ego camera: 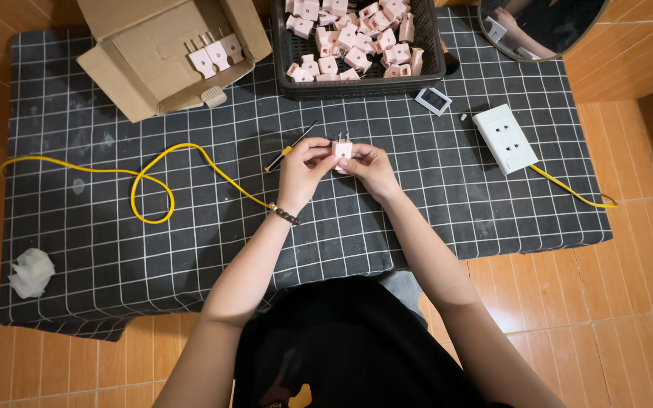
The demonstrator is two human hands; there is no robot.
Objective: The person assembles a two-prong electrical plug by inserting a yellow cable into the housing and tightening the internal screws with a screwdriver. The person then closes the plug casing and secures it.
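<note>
The person is holding a small pink plug adapter (pixel 343 149) between both hands over the middle of a table (pixel 190 249) that is wearing a black cloth with a white grid. The left hand (pixel 302 168) is pinching the adapter's left side with closed fingertips, and the right hand (pixel 372 166) is gripping its right side the same way, so the adapter is sitting just above the cloth with its two metal prongs pointing away from the person. A beaded bracelet (pixel 286 216) is circling the left wrist.

Behind the hands, a black plastic basket (pixel 432 45) is standing at the far edge of the table and is holding a loose heap of pink adapters (pixel 357 38) of the same kind. To its left an open cardboard box (pixel 137 75) is lying tilted, carrying three more pink adapters (pixel 217 53) in a row inside; a pale one (pixel 213 96) is resting at its lip, though it is too small to tell whether it is in the box or on the cloth.

A screwdriver (pixel 290 148) with a yellow and blue handle is lying just beside the left hand. A white socket strip (pixel 504 137) is sitting to the right, well apart from the hands, with a yellow cable (pixel 153 170) looping across the left half of the cloth. A crumpled white tissue (pixel 30 272) is lying near the left front corner
</note>
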